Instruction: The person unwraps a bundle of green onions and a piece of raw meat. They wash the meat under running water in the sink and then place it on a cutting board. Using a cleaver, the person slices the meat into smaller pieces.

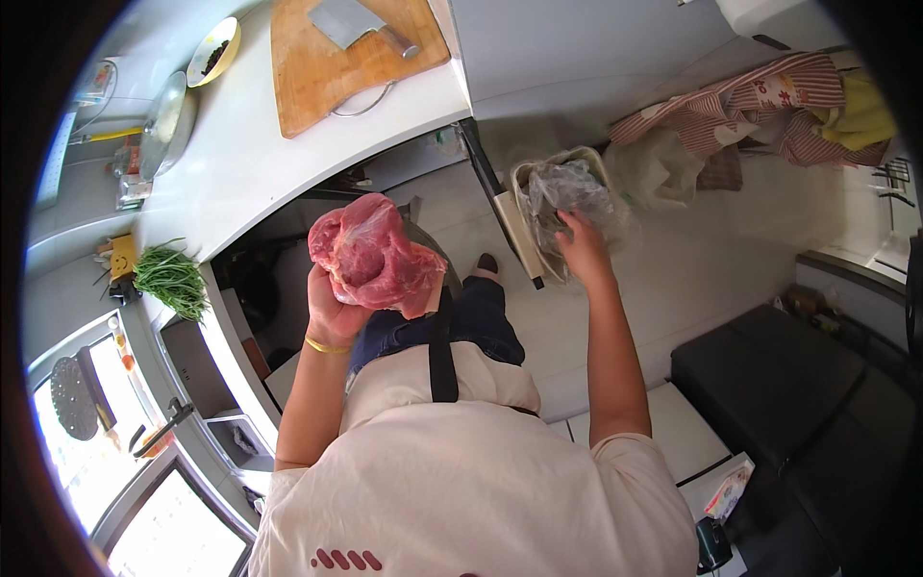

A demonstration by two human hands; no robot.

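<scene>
A large piece of raw red meat [375, 252] rests on my left hand [333, 314], whose fingers are mostly hidden beneath it. Over to the right, my right hand [583, 249] has its fingers spread at a clear plastic bag [570, 187]. That crumpled bag lines a pale bin [595, 156] hung at the open cabinet door [497, 187]. Whether the fingertips touch the plastic is hard to make out.
On the white counter [223, 166] lies a wooden cutting board [310, 79] bearing a cleaver [350, 23]. Nearby are a yellow bowl [214, 52], a glass lid [167, 126] and green chives [169, 280]. A sink [198, 360] is at left. Striped cloth [750, 101] hangs at right.
</scene>
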